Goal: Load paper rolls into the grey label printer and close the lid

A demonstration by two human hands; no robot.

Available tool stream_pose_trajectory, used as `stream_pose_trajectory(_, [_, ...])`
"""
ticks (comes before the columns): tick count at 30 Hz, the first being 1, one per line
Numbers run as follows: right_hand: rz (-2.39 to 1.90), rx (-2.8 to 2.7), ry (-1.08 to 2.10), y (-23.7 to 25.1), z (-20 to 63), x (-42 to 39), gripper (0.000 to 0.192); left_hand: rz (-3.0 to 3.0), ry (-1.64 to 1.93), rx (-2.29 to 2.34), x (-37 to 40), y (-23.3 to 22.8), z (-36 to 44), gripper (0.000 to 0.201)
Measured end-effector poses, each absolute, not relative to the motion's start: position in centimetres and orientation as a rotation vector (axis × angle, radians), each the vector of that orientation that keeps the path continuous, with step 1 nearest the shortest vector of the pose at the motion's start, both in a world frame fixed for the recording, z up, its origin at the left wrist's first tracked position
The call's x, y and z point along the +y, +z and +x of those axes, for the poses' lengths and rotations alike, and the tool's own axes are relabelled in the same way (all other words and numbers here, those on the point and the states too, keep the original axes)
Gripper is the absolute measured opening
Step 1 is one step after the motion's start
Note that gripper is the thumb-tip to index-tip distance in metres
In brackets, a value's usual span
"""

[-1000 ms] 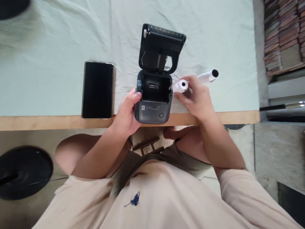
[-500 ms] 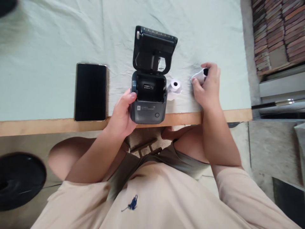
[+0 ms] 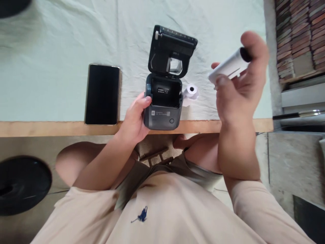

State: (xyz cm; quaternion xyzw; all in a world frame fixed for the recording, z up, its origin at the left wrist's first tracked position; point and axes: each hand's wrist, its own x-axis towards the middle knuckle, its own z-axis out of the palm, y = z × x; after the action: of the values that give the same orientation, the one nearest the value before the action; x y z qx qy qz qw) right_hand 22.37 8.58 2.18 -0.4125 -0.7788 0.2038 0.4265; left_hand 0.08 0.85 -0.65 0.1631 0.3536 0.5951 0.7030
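At the far left, under the worktop (image 3: 63, 128), a round black object (image 3: 24, 184) lies low on the floor. On the worktop, covered by a pale green cloth (image 3: 63, 40), a smartphone (image 3: 102, 94) lies flat with its dark screen up, near the wooden front edge.

To the right of it stands a small dark grey label printer (image 3: 163, 110), at the front edge of the worktop. Its lid (image 3: 172, 49) is open and stands tilted back, so the empty paper compartment (image 3: 165, 93) is visible, with a small label inside. On the front face there is a round button and some small print which is too small to read. The left hand (image 3: 134, 117) grips the left side of the printer body; the thumb lies on the upper left corner and the fingers are closed around the side.

Just beside the printer, on its right, a small white paper roll (image 3: 191, 91) lies on the cloth with its dark core hole toward the camera. It touches no hand.

Further right, the right hand (image 3: 238, 84) is raised above the worktop and is close to the camera. It holds a white paper tube (image 3: 228, 67) between the thumb and the fingers. The tube is tilted, with its dark open end up and to the right. The forearm rises steeply from the lap.

At the far right edge, stacked bricks (image 3: 299, 34) stand behind the worktop.
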Motion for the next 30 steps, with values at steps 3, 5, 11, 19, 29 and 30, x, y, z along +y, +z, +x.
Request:
stream_pose_trajectory(3, [-0.826,-2.014,0.467,3.8,19.5,6.3,0.061,0.431,1.353,0.701,0.7,-1.1,0.2,0.016])
stream_pose_trajectory(5, [-0.825,-2.134,0.474,4.3,18.2,5.4,0.059,0.457,1.364,0.699,0.6,-1.2,0.2,0.019])
stream_pose_trajectory(11, [-1.088,-2.294,0.197,3.6,17.3,5.2,0.021,0.448,1.337,0.748,0.3,-1.1,0.2,0.024])
stream_pose_trajectory(19, [-1.067,-2.176,0.557,3.4,17.1,4.8,0.010,0.417,1.333,0.701,0.4,-1.2,0.2,0.019])
stream_pose_trajectory(29, [-1.038,-2.216,0.510,2.0,17.2,5.4,0.011,0.440,1.343,0.687,0.4,-1.6,0.0,0.022])
stream_pose_trajectory(30, [-1.036,-2.249,0.493,2.0,17.2,5.5,0.011,0.447,1.348,0.686,0.4,-1.6,0.1,0.023])
